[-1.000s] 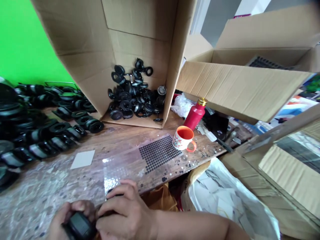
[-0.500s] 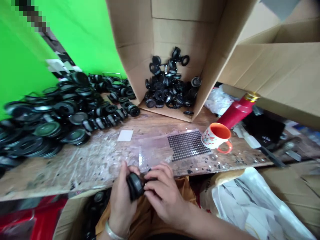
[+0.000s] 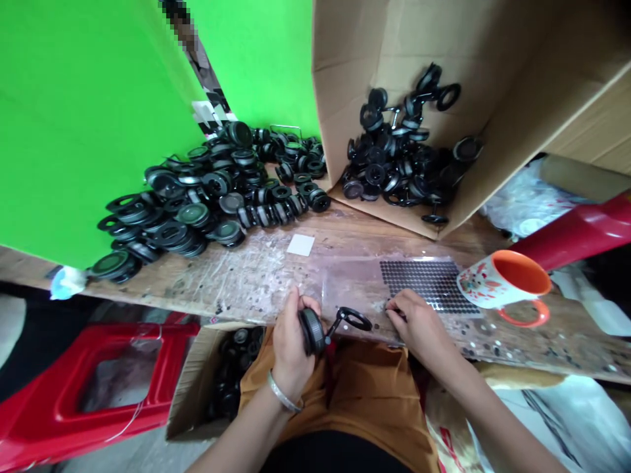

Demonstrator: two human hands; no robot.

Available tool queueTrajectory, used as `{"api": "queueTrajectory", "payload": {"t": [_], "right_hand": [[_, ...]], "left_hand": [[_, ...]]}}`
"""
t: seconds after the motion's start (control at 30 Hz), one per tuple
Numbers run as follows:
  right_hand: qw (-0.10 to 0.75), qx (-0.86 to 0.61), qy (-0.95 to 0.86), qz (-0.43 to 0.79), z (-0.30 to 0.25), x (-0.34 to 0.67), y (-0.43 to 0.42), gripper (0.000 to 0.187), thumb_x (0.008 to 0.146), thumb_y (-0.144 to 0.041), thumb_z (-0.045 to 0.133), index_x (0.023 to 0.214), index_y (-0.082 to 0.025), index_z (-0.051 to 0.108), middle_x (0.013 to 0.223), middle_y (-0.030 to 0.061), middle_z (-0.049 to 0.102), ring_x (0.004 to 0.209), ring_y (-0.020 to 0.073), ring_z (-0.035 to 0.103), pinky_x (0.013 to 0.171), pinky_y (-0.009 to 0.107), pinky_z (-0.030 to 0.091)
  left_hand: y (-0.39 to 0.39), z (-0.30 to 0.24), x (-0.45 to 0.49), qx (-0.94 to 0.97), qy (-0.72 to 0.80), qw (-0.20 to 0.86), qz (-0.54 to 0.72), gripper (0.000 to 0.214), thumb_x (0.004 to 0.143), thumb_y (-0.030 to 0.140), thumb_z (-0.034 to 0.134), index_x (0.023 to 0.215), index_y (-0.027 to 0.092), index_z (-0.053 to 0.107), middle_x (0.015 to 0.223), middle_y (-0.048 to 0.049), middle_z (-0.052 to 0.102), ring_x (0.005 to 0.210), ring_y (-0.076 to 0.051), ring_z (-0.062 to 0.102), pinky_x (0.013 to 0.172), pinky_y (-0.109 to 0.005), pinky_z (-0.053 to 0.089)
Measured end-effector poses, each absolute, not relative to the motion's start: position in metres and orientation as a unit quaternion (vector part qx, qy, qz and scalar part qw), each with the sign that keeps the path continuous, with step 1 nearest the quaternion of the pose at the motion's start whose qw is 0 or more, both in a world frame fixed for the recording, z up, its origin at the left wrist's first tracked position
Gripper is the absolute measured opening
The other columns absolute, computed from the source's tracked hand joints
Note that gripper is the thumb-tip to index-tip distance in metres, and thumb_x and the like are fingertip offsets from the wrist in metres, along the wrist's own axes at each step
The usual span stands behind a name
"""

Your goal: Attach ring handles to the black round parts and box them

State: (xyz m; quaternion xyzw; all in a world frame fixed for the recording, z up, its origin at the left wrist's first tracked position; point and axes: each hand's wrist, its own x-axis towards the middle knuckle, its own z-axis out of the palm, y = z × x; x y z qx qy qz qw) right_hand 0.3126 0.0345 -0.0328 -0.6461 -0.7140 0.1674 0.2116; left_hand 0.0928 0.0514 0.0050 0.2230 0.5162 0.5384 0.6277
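Note:
My left hand [image 3: 292, 338] is wrapped around the thick round base of a black folding ring stand [image 3: 312, 332]. The stand's short arm and open ring point right, away from my palm. Over the table's front edge, my right hand [image 3: 417, 322] has its thumb and fingertips pinched together. They are at the lower left corner of a clear sheet covered with rows of black round dots [image 3: 419, 282]. Whatever lies between those fingertips is too small to make out. A small white square card [image 3: 300, 245] lies on the table beyond my left hand.
Black ring stands [image 3: 211, 184] are piled at the left. More lie inside an upright cardboard box [image 3: 345, 79]. A mug [image 3: 480, 282] and a red bottle [image 3: 576, 230] stand right. Below are a red stool [image 3: 165, 368] and another box [image 3: 185, 387] of black parts.
My right hand has left the ring stand and moved right to the dot sheet. The stand's ring now shows, extended, in my left hand. The view has swung left.

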Motion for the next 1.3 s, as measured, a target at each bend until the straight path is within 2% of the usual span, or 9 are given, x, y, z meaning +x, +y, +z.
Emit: {"api": "queueTrajectory", "payload": {"t": [0.13,0.27,0.33,0.47,0.57,0.73,1.0,1.1,1.3], "right_hand": [[0.137,-0.639,-0.745,0.135,-0.032,0.31,0.041,0.015,0.083,-0.013,0.046,0.071,-0.018,0.053,0.081,0.0058,0.054,0.075,0.0184,0.054,0.072,0.03,0.042],[0.116,-0.637,-0.758,0.081,-0.036,0.31,0.04,0.013,0.083,-0.015,0.047,0.071,-0.019,0.05,0.08,0.0065,0.053,0.074,0.0197,0.052,0.071,0.032,0.042],[0.154,-0.625,-0.763,0.058,-0.033,0.306,0.035,0.012,0.084,-0.016,0.048,0.072,-0.02,0.05,0.078,0.006,0.053,0.074,0.0203,0.051,0.07,0.033,0.042],[0.312,-0.519,-0.792,0.076,-0.007,0.286,0.027,0.007,0.085,-0.014,0.052,0.082,-0.02,0.052,0.089,0.0064,0.055,0.088,0.0209,0.053,0.079,0.035,0.044],[0.345,-0.441,-0.823,0.097,0.012,0.266,0.028,0.011,0.084,-0.01,0.054,0.085,-0.021,0.054,0.1,0.0073,0.055,0.1,0.0225,0.051,0.088,0.04,0.043],[0.305,-0.393,-0.863,0.083,0.016,0.25,0.037,0.01,0.085,-0.009,0.056,0.086,-0.019,0.054,0.106,0.0087,0.055,0.106,0.024,0.047,0.093,0.044,0.043],[0.197,-0.363,-0.899,0.145,0.028,0.25,0.044,0.009,0.09,-0.014,0.052,0.084,-0.017,0.058,0.105,0.0094,0.057,0.101,0.0224,0.051,0.085,0.039,0.048],[0.242,-0.364,-0.889,0.135,0.023,0.248,0.041,0.01,0.09,-0.014,0.052,0.093,-0.018,0.061,0.107,0.0101,0.058,0.103,0.023,0.053,0.086,0.042,0.05],[0.335,-0.399,-0.85,0.076,-0.002,0.24,0.019,0.039,0.087,-0.008,0.056,0.123,-0.02,0.058,0.124,0.0144,0.056,0.124,0.0303,0.047,0.096,0.054,0.047]], "left_hand": [[0.051,0.0,0.089,0.236,0.516,0.611,0.553,0.049,0.087,0.057,0.049,0.058,0.017,0.054,0.051,0.0019,0.047,0.043,-0.009,0.044,0.043,-0.021,0.036],[0.051,-0.003,0.085,0.226,0.523,0.602,0.559,0.051,0.085,0.059,0.05,0.057,0.017,0.054,0.048,0.0022,0.047,0.042,-0.009,0.044,0.044,-0.021,0.036],[0.05,-0.003,0.083,0.222,0.528,0.603,0.555,0.052,0.085,0.06,0.049,0.057,0.017,0.054,0.045,0.0023,0.047,0.041,-0.009,0.044,0.044,-0.021,0.035],[0.047,0.004,0.08,0.243,0.535,0.611,0.53,0.055,0.084,0.063,0.049,0.054,0.017,0.054,0.042,0.0015,0.046,0.039,-0.009,0.042,0.042,-0.021,0.031],[0.043,0.012,0.081,0.281,0.535,0.602,0.522,0.057,0.083,0.064,0.049,0.05,0.017,0.054,0.041,0.002,0.043,0.038,-0.008,0.037,0.042,-0.022,0.029],[0.039,0.02,0.082,0.321,0.523,0.599,0.514,0.059,0.085,0.062,0.047,0.048,0.017,0.055,0.042,0.0007,0.046,0.04,-0.01,0.038,0.045,-0.023,0.03],[0.035,0.017,0.08,0.318,0.527,0.611,0.498,0.059,0.085,0.06,0.048,0.047,0.016,0.057,0.046,-0.0007,0.048,0.045,-0.01,0.042,0.048,-0.024,0.032],[0.037,0.009,0.078,0.249,0.518,0.629,0.524,0.052,0.082,0.058,0.054,0.052,0.016,0.055,0.048,0.0014,0.047,0.044,-0.009,0.039,0.047,-0.022,0.032],[0.045,-0.003,0.074,0.117,0.467,0.664,0.572,0.042,0.078,0.051,0.063,0.058,0.017,0.047,0.049,0.005,0.043,0.041,-0.007,0.038,0.044,-0.02,0.031]]}}
